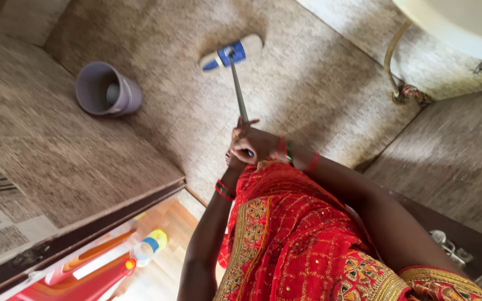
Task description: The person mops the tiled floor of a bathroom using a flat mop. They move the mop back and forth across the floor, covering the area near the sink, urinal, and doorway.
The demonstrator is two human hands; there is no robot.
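Mop [231, 54] rests flat on the tiled floor [308, 83], its handle [239, 92] gripped by right hand [255, 144] fingers closed, left hand [233, 160] mostly hidden, grip unclear.

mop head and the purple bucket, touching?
Apart. The head view shows bare tiled floor between the mop head and the purple bucket.

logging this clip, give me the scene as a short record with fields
setting: tiled bathroom floor, seen from above
right hand: right hand wrapped around the mop handle
left hand: left hand on the handle's lower end, mostly hidden
mop: flat blue and white mop head resting on the floor
nearby: purple bucket standing left of the mop; pale basin top right
clothing: red and gold garment, bangles on both wrists
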